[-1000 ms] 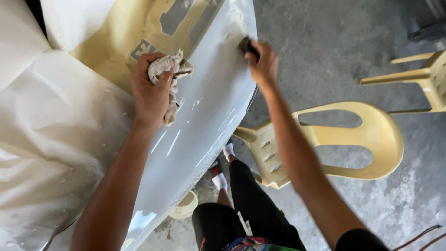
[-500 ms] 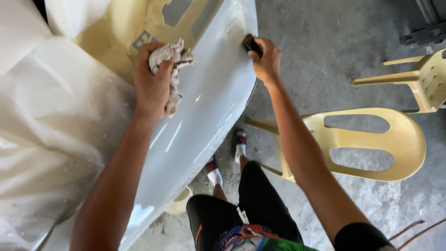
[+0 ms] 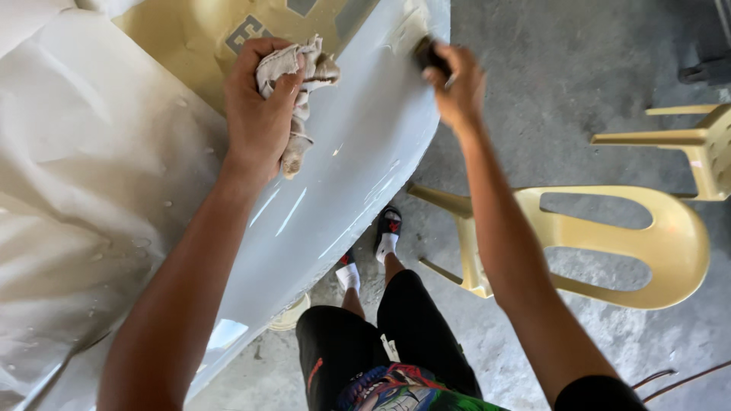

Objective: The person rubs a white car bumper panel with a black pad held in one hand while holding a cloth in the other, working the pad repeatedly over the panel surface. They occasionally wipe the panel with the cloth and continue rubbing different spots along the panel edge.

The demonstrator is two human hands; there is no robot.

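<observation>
Head camera looks straight down over a pale grey car body panel [image 3: 358,175], glossy and wet-looking, which runs from the top right of the view down to the lower left. All places below are told from this panel.

On the panel's upper part, the left hand [image 3: 259,114] is closed tight around a crumpled, dirty off-white rag [image 3: 301,84]; the rag bunches out between the fingers and a tail of it hangs down against the grey surface. Just above this hand the panel shows a yellowish, sanded-looking patch [image 3: 183,38] with small grey squares in it.

At the panel's top right edge, the right hand [image 3: 457,87] is clamped on a small dark sanding block [image 3: 428,55], pressed against the panel where a lighter, dull spot shows. Only one end of the block sticks out past the fingers, so its full shape cannot be told.

To the left of the panel, creased white masking paper [image 3: 84,190] covers the adjoining surface, touching the panel along its long edge.

Below the panel's right edge stand the person's legs in black shorts [image 3: 381,335], with white socks and dark sandals [image 3: 388,224] on a grey concrete floor [image 3: 571,61]. Near the panel on that floor lies a tipped yellow plastic chair [image 3: 609,251], and a second yellow chair [image 3: 700,144] stands farther off.
</observation>
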